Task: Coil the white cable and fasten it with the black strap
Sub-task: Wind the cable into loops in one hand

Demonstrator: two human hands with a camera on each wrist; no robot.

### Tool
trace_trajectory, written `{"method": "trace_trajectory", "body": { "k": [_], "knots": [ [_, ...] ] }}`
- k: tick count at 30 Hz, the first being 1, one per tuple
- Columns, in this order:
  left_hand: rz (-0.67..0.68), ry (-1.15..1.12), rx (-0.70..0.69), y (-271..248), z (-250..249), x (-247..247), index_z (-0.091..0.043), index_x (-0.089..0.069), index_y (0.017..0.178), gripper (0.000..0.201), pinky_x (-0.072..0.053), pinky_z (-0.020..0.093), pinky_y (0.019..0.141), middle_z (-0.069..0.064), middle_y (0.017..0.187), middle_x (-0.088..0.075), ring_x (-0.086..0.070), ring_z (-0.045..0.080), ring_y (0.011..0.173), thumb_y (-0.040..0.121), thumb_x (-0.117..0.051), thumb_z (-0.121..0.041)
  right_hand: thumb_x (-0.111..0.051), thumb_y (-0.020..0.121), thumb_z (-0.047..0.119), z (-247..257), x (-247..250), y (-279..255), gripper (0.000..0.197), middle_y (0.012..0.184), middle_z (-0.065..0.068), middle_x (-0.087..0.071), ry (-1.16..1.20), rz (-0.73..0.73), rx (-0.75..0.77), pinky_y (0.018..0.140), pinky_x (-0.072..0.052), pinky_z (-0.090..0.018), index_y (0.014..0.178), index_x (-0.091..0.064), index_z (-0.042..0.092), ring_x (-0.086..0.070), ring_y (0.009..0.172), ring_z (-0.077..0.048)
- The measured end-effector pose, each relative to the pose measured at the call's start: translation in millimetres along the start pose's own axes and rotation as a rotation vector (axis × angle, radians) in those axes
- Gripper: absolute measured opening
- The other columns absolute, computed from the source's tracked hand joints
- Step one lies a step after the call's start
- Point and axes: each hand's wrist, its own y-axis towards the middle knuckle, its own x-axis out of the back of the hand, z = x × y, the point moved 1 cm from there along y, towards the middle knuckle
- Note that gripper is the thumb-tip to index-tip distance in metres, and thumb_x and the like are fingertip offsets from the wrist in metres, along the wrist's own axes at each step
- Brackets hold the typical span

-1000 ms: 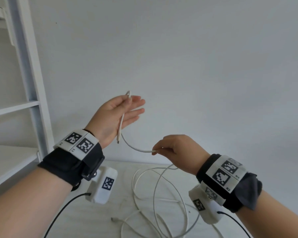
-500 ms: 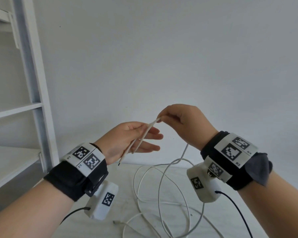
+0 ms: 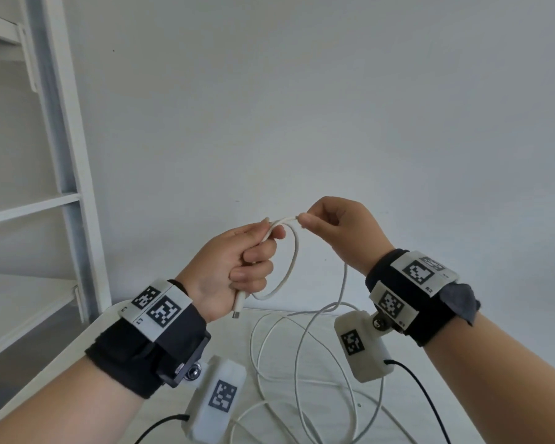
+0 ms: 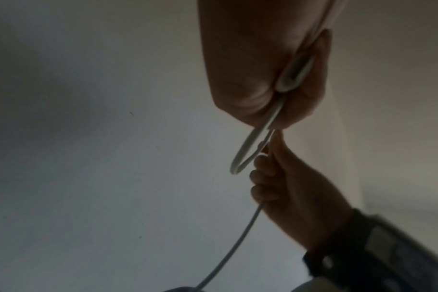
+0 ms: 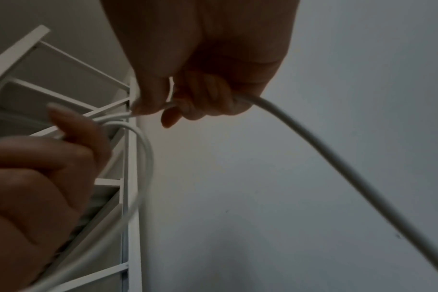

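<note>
Overhead, both the left hand (image 3: pixel 237 267) and right hand (image 3: pixel 337 225) pinch the white cable (image 3: pixel 289 267) (1 loop formed); only this view shows slack on the tabletop (image 3: pixel 116 318).

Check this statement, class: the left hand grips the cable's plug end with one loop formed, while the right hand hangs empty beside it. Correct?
Not quite. The right hand is not empty: it pinches the white cable just beyond the left hand, as the head view shows. The rest holds.
</note>
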Motion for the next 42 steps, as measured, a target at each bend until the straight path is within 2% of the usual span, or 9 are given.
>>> {"method": "trace_trajectory", "body": {
  "k": [2, 5, 12, 15, 24, 28, 32, 38, 42],
  "knots": [
    [0.022, -0.085, -0.004, 0.6, -5.1, 2.5, -0.012, -0.056, 0.079, 0.022, -0.011, 0.015, 0.032, -0.01, 0.044, -0.029, -0.023, -0.002, 0.027, 0.088, -0.046, -0.03, -0.061, 0.084, 0.034, -9.0, -2.3, -1.0, 0.029, 0.044, 0.012, -0.038, 0.103, 0.051, -0.05, 0.043, -0.029, -0.014, 0.065, -0.06, 0.012, -0.031, 0.039, -0.004],
    [0.071, -0.218, -0.041, 3.1, -17.4, 6.8, -0.013, -0.053, 0.08, 0.021, -0.013, 0.014, 0.031, -0.008, 0.044, -0.033, -0.015, 0.003, 0.03, 0.089, -0.042, -0.028, -0.053, 0.091, 0.026, -25.6, -4.8, -5.7, 0.031, 0.047, 0.002, -0.036, 0.207, 0.09, -0.105, 0.045, -0.031, -0.022, 0.063, -0.06, 0.013, -0.029, 0.042, -0.01],
    [0.091, -0.354, -0.144, 17.4, -56.8, 26.5, -0.015, -0.052, 0.082, 0.028, -0.023, 0.013, 0.03, -0.006, 0.043, -0.038, -0.021, 0.006, 0.031, 0.097, -0.033, -0.028, -0.047, 0.094, 0.014, -55.8, -7.9, -19.7, 0.029, 0.055, 0.0, -0.038, 0.239, 0.168, -0.149, 0.054, -0.043, -0.022, 0.075, -0.068, 0.021, -0.035, 0.049, -0.009],
    [0.039, -0.349, -0.18, 22.9, -64.5, 32.0, -0.016, -0.052, 0.082, 0.031, -0.025, 0.014, 0.03, -0.007, 0.043, -0.038, -0.034, 0.006, 0.028, 0.1, -0.031, -0.029, -0.048, 0.094, 0.015, -60.7, -7.6, -21.9, 0.026, 0.056, 0.0, -0.039, 0.235, 0.176, -0.157, 0.058, -0.046, -0.022, 0.081, -0.068, 0.022, -0.038, 0.05, -0.009],
    [-0.152, -0.497, -0.269, 24.2, -66.0, 53.6, -0.013, -0.056, 0.079, 0.033, -0.027, 0.013, 0.032, -0.007, 0.043, -0.042, -0.035, 0.005, 0.03, 0.101, -0.036, -0.028, -0.048, 0.092, 0.008, -86.3, -8.9, -37.3, 0.026, 0.045, 0.011, -0.045, 0.141, 0.181, -0.229, 0.061, -0.044, -0.027, 0.08, -0.067, 0.021, -0.041, 0.048, -0.007],
    [-0.31, -0.29, -0.296, 24.3, -53.0, 47.4, -0.016, -0.056, 0.083, 0.025, -0.043, 0.013, 0.044, -0.01, 0.052, -0.057, -0.051, 0.002, 0.041, 0.1, -0.041, -0.027, -0.049, 0.092, 0.02, -80.0, -14.1, -44.6, 0.021, 0.055, 0.0, -0.038, -0.098, 0.21, -0.22, 0.056, -0.04, -0.023, 0.084, -0.068, 0.023, -0.036, 0.052, -0.013],
    [-0.324, 0.026, -0.341, 20.9, -42.7, 33.9, -0.01, -0.052, 0.083, 0.028, -0.058, 0.026, 0.067, -0.001, 0.071, -0.073, -0.073, 0.018, 0.07, 0.102, -0.036, -0.022, -0.049, 0.091, 0.02, -65.6, -18.9, -50.8, 0.021, 0.049, 0.004, -0.035, -0.23, 0.257, -0.156, 0.043, -0.027, -0.015, 0.086, -0.069, 0.022, -0.031, 0.039, -0.009],
    [-0.287, 0.369, -0.252, 18.9, -17.4, 18.1, -0.012, -0.048, 0.082, 0.028, -0.056, 0.039, 0.088, 0.013, 0.104, -0.071, -0.071, 0.032, 0.093, 0.103, -0.032, -0.021, -0.045, 0.092, 0.023, -34.1, -30.0, -53.4, 0.023, 0.062, 0.005, -0.056, -0.381, 0.386, -0.018, 0.054, -0.036, -0.022, 0.091, -0.068, 0.023, -0.041, 0.049, -0.008],
    [-0.249, 0.536, -0.184, 18.0, -4.0, 13.5, -0.014, -0.047, 0.082, 0.028, -0.055, 0.039, 0.089, 0.007, 0.104, -0.073, -0.073, 0.029, 0.089, 0.103, -0.033, -0.028, -0.045, 0.093, 0.022, -16.8, -32.8, -54.1, 0.022, 0.071, 0.007, -0.059, -0.434, 0.425, 0.097, 0.062, -0.039, -0.022, 0.094, -0.068, 0.022, -0.046, 0.059, -0.004]
  ]
}}
